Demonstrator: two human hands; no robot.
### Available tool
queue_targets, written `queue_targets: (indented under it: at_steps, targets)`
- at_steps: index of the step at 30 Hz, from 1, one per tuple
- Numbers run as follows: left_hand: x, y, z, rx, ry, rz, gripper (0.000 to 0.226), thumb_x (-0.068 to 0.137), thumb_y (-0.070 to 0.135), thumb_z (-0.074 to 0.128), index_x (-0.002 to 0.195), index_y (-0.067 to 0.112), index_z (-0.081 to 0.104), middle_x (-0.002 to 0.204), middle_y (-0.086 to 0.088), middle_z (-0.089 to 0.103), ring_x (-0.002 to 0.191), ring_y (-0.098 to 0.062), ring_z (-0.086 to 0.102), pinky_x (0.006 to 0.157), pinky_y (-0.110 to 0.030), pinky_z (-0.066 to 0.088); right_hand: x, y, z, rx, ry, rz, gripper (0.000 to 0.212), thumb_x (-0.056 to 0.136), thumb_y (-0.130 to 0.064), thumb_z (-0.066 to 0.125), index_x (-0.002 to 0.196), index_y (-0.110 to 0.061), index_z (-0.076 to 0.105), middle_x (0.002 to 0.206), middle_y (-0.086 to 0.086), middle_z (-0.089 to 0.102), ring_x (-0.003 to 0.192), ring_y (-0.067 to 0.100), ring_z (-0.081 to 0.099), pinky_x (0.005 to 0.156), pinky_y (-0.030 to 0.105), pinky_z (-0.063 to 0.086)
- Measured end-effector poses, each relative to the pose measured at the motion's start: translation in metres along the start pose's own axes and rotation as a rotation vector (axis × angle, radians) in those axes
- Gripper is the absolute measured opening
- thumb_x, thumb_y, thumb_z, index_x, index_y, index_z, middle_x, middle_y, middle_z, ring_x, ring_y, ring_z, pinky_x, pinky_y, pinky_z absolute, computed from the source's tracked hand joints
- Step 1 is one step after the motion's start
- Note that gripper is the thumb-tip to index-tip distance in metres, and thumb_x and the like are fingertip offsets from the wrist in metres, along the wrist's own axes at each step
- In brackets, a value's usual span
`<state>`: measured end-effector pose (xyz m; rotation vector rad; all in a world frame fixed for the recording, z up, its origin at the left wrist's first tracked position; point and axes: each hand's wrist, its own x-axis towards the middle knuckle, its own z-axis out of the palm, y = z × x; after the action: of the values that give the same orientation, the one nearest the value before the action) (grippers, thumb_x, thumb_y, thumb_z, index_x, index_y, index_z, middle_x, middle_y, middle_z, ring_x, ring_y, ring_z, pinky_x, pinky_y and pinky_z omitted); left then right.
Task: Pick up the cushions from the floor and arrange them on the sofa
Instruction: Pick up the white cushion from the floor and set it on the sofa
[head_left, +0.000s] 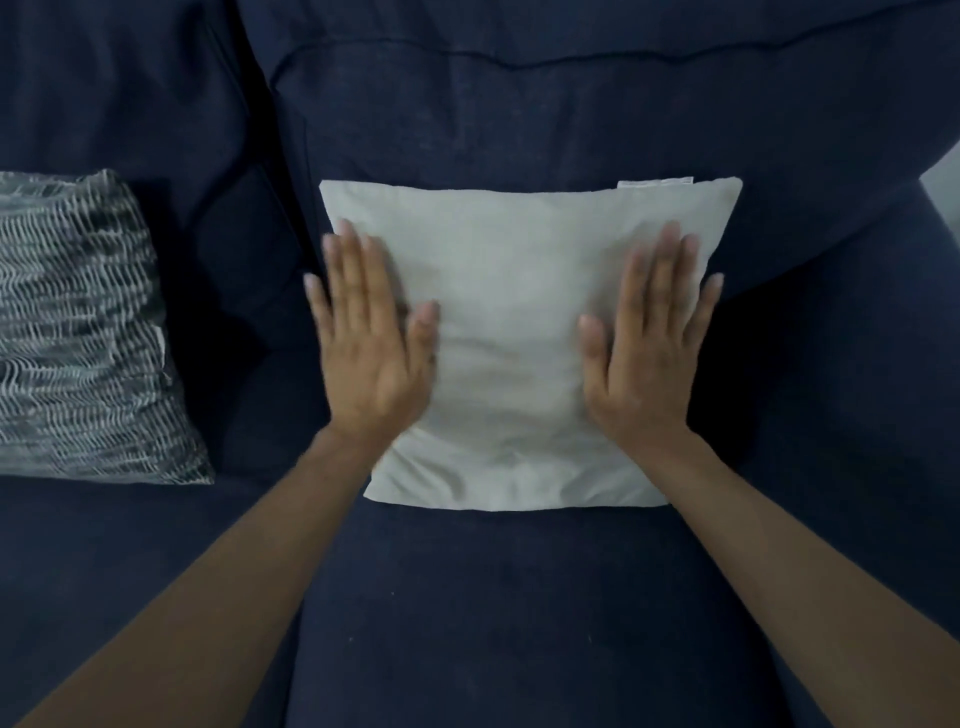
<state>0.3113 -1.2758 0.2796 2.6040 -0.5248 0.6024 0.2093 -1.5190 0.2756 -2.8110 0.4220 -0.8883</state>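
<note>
A plain white cushion (511, 332) leans against the backrest of the dark blue sofa (519, 597), resting on the seat. My left hand (371, 338) lies flat on the cushion's left side, fingers spread. My right hand (649, 343) lies flat on its right side, fingers spread too. Neither hand grips anything. A second cushion with a black-and-white wavy pattern (78, 332) leans on the seat at the left, apart from both hands.
The sofa's backrest cushions (519, 114) fill the top of the view. A seam between two seat cushions (291, 597) runs down left of centre. A pale strip of wall or floor (943, 182) shows at the right edge.
</note>
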Motion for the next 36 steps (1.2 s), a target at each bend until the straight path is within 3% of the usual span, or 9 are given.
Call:
queue_targets:
  at_steps: [5, 11, 14, 16, 18, 20, 22, 29, 36]
  targets:
    - [-0.073, 0.054, 0.028, -0.092, -0.154, 0.312, 0.075, 0.113, 0.05, 0.027, 0.164, -0.004, 0.019, 0.174, -0.025, 0.02, 0.164, -0.039, 0.015, 0.13, -0.068, 0.016, -0.064, -0.018, 0.024, 0.015, -0.113, -0.323, 0.075, 0.113, -0.042, 0.044, 0.169, -0.005, 0.012, 0.178, 0.016, 0.0, 0.167, 0.035, 0.001, 0.13, 0.075, 0.005]
    - [-0.072, -0.008, 0.042, 0.121, -0.284, 0.123, 0.087, 0.111, 0.064, 0.016, 0.169, 0.001, 0.004, 0.179, -0.018, 0.001, 0.167, -0.031, -0.001, 0.133, -0.061, 0.01, -0.059, 0.031, 0.021, -0.123, -0.137, -0.121, 0.074, 0.115, -0.049, 0.034, 0.171, -0.008, 0.009, 0.18, 0.021, 0.012, 0.168, 0.038, 0.008, 0.128, 0.077, 0.007]
    - [-0.066, -0.037, 0.018, 0.061, -0.316, 0.028, 0.086, 0.11, 0.064, 0.013, 0.169, 0.004, -0.006, 0.179, -0.014, -0.011, 0.166, -0.025, -0.011, 0.134, -0.06, 0.005, -0.043, 0.05, -0.007, -0.068, -0.14, -0.026, 0.071, 0.115, -0.046, 0.032, 0.173, -0.011, 0.013, 0.181, 0.016, 0.013, 0.168, 0.038, 0.009, 0.13, 0.074, 0.006]
    - [-0.048, -0.041, -0.007, 0.002, -0.234, 0.046, 0.079, 0.112, 0.057, 0.025, 0.17, 0.005, 0.008, 0.18, -0.013, 0.002, 0.167, -0.026, 0.0, 0.134, -0.058, 0.008, -0.021, 0.053, -0.03, -0.007, -0.082, -0.013, 0.062, 0.115, -0.041, 0.038, 0.168, -0.009, 0.034, 0.175, 0.017, 0.031, 0.164, 0.039, 0.025, 0.131, 0.067, 0.016]
    - [-0.013, -0.034, -0.028, -0.01, -0.105, 0.153, 0.061, 0.114, 0.043, 0.041, 0.164, 0.008, 0.036, 0.173, -0.014, 0.032, 0.16, -0.033, 0.031, 0.129, -0.056, 0.027, 0.01, 0.05, -0.048, 0.041, -0.045, -0.059, 0.048, 0.114, -0.034, 0.047, 0.155, -0.008, 0.054, 0.159, 0.016, 0.052, 0.147, 0.04, 0.048, 0.119, 0.059, 0.037]
    - [0.032, -0.021, -0.04, -0.014, 0.015, 0.261, 0.042, 0.113, 0.032, 0.052, 0.147, 0.008, 0.06, 0.151, -0.012, 0.059, 0.13, -0.036, 0.057, 0.104, -0.052, 0.048, 0.046, 0.041, -0.061, 0.069, -0.045, -0.143, 0.037, 0.111, -0.026, 0.055, 0.143, -0.01, 0.065, 0.144, 0.014, 0.062, 0.127, 0.039, 0.057, 0.102, 0.055, 0.046]
    - [0.077, -0.004, -0.048, -0.013, 0.079, 0.363, 0.032, 0.111, 0.03, 0.056, 0.131, 0.011, 0.072, 0.13, -0.008, 0.07, 0.108, -0.034, 0.062, 0.087, -0.048, 0.05, 0.084, 0.027, -0.069, 0.072, -0.104, -0.239, 0.032, 0.107, -0.021, 0.059, 0.136, -0.011, 0.069, 0.136, 0.012, 0.065, 0.117, 0.039, 0.057, 0.094, 0.054, 0.047]
    - [0.139, 0.038, -0.04, 0.237, -0.3, 0.499, 0.051, 0.105, 0.039, 0.035, 0.108, 0.007, 0.073, 0.103, -0.013, 0.072, 0.094, -0.038, 0.062, 0.083, -0.049, 0.047, 0.146, -0.006, -0.064, -0.114, -0.523, -0.383, 0.031, 0.11, -0.023, 0.049, 0.132, -0.011, 0.066, 0.126, 0.012, 0.063, 0.114, 0.038, 0.056, 0.093, 0.051, 0.046]
    - [0.125, 0.043, -0.041, 0.271, -0.187, 0.528, 0.033, 0.102, 0.027, 0.045, 0.089, 0.004, 0.065, 0.086, -0.014, 0.065, 0.08, -0.036, 0.058, 0.071, -0.048, 0.046, 0.14, -0.007, -0.08, 0.037, -0.621, -0.24, 0.005, 0.108, -0.009, 0.051, 0.106, -0.01, 0.056, 0.106, 0.01, 0.057, 0.098, 0.032, 0.056, 0.079, 0.053, 0.053]
